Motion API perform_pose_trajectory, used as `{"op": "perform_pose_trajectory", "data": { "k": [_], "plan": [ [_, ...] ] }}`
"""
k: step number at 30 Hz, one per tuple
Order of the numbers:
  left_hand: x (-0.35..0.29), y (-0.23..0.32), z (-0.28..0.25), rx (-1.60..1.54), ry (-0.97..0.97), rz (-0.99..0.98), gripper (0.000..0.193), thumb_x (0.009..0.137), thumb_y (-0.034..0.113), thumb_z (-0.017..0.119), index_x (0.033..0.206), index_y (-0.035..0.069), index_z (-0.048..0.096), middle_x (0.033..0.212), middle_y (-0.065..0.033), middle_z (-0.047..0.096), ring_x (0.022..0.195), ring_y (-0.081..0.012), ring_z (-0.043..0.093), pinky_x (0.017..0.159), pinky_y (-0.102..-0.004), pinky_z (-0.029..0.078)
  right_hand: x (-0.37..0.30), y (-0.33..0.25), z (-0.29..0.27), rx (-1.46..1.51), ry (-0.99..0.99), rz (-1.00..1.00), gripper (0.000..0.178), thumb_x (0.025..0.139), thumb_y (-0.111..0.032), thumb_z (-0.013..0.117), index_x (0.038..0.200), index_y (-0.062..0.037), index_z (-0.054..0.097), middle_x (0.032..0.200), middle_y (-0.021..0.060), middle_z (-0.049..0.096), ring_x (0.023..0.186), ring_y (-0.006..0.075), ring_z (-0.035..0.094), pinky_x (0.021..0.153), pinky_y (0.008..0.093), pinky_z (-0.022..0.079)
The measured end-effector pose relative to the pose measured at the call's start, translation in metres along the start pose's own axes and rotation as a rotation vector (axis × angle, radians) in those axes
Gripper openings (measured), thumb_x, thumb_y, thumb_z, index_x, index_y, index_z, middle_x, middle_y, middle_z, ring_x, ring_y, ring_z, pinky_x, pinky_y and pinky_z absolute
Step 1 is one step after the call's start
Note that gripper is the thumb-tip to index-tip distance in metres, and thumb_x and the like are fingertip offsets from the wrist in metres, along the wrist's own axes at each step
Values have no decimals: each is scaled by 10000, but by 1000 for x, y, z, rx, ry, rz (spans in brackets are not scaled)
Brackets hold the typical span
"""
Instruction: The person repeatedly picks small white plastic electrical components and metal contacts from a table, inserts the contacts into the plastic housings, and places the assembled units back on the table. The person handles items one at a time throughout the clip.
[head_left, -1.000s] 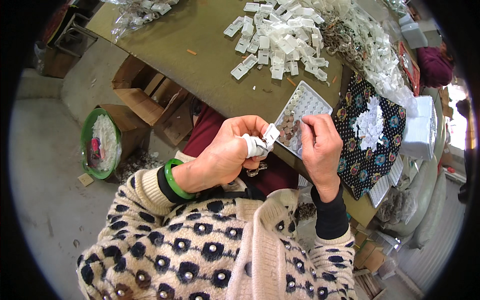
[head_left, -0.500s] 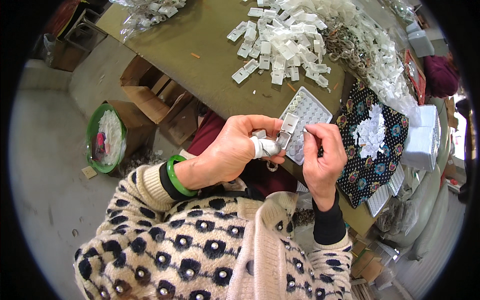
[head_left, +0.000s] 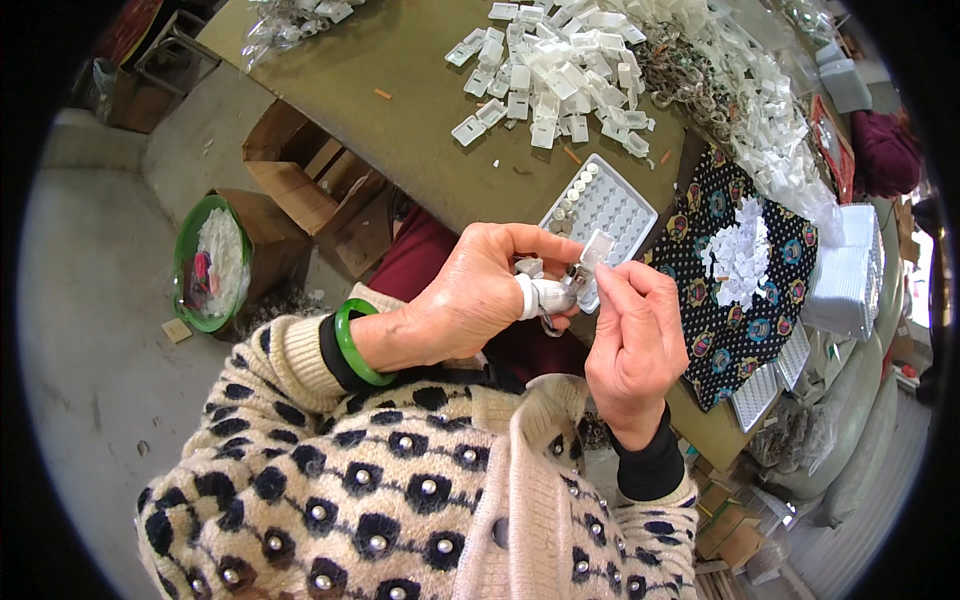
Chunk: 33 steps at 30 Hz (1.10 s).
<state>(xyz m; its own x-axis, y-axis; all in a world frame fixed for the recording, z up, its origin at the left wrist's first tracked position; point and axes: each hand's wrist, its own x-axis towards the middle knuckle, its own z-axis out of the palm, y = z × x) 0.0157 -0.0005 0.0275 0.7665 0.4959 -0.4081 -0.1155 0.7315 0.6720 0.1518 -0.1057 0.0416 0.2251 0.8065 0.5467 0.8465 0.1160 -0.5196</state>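
My left hand [head_left: 470, 290] is closed on a small translucent white plastic case [head_left: 597, 248] with its lid standing up. A grey-white covering with a white band wraps the thumb. Another small white case piece [head_left: 529, 267] sits within the same hand, and a metallic ring hangs below its fingers. The fingertips of my right hand [head_left: 637, 340] are pinched together against the case's edge; whatever lies between them is hidden. Just beyond both hands lies a pale tray [head_left: 630, 215] of round pockets, with small white round pieces [head_left: 577, 187] along its left side.
Many loose white cases [head_left: 560, 85] are heaped at the far side of the table [head_left: 400, 130]. White paper slips [head_left: 738, 255] lie on a dark patterned cloth [head_left: 700, 350] to the right. Stacked white trays [head_left: 845, 270] stand beyond it. A cardboard box [head_left: 300, 185] and green-rimmed bin [head_left: 212, 325] are leftward.
My right hand has moved slightly left, bringing its pinched fingertips from beside the case to its edge. The white bit seen in them before is now hidden.
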Motion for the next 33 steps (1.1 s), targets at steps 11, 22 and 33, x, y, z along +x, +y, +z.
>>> {"op": "perform_pose_trajectory", "data": {
  "k": [11,22,33],
  "plan": [
    [-13,-4,-6,75,13,-67,277,855,11,717,1090,-95,618,833,-86,660,684,-136,643,623,-255,545,-9,-7,5,-87,-145,-265,335,697,51,683,1028,73,643,946,154,624,816,294,613,692,387,514],
    [-14,-12,-40,-128,-108,-44,195,880,69,704,1025,-22,611,812,-92,669,596,-144,639,510,-248,515,2,29,39,-216,-114,-38,311,775,126,621,1069,27,640,987,164,652,875,326,625,768,382,517],
    [6,3,-49,-292,-191,-44,266,952,86,601,1203,-1,602,1148,-210,662,928,-287,710,624,-310,614,14,9,21,182,18,254,226,798,121,652,1001,23,662,899,128,669,783,244,643,693,312,521]
  ]
}}
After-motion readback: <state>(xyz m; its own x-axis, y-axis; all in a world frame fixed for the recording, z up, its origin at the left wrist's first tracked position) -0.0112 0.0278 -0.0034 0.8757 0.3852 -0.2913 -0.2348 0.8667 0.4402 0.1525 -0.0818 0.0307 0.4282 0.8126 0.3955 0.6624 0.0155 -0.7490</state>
